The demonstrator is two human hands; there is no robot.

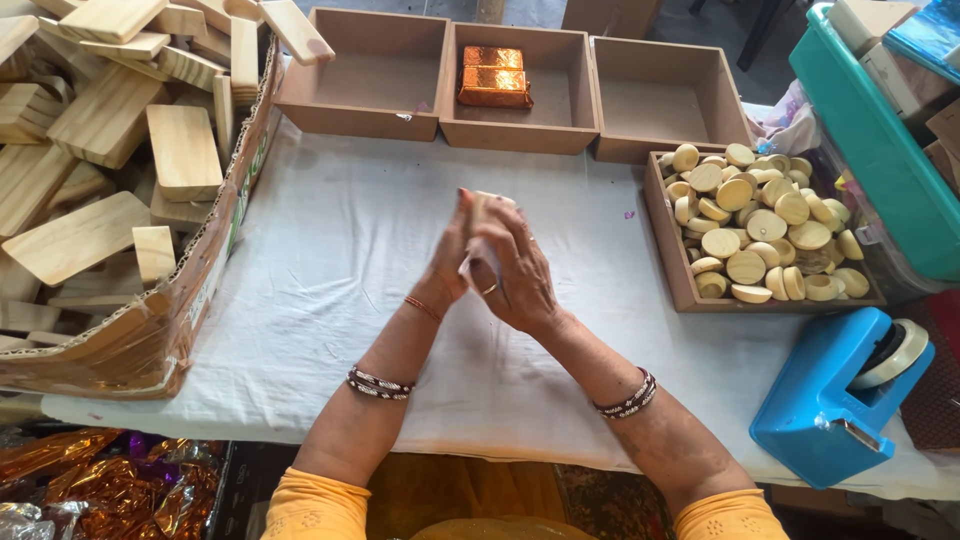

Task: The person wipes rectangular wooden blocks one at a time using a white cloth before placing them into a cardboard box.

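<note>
My left hand point(448, 262) and my right hand point(518, 268) meet above the white cloth point(330, 250) at the table's middle. Together they clasp a small pale wooden piece point(484, 206) that sticks up between the fingers, with a bit of white material under it. Most of the piece is hidden by my fingers. Both wrists wear beaded bracelets, and the right hand has a ring.
A cardboard box point(150, 340) of flat wooden blocks stands at the left. Three wooden trays line the back; the middle tray point(520, 125) holds copper-foil-wrapped packs point(493, 78). A tray point(680, 270) of round wooden discs sits right, with a blue tape dispenser point(830, 400) and teal bin point(880, 150).
</note>
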